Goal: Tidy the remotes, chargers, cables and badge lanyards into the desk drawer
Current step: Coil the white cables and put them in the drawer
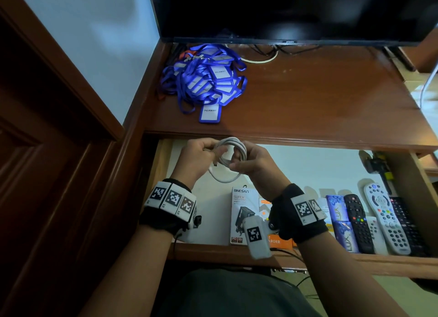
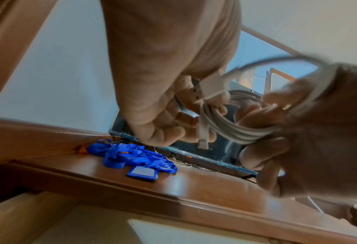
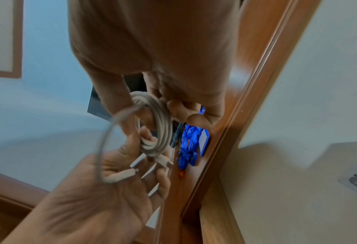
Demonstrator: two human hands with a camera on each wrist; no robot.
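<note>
A coiled white cable hangs between both hands above the open desk drawer. My left hand pinches the coil's left side with the plug ends sticking out below its fingers. My right hand grips the right side, fingers curled through the loops. One loose loop droops under the coil. A pile of blue badge lanyards lies on the desk top at the back left. Several remotes lie side by side at the drawer's right end, with charger boxes under my right wrist.
A dark TV screen stands at the back of the wooden desk top, with cables beneath it. Blue soap boxes sit left of the remotes. A wall and door frame close off the left side.
</note>
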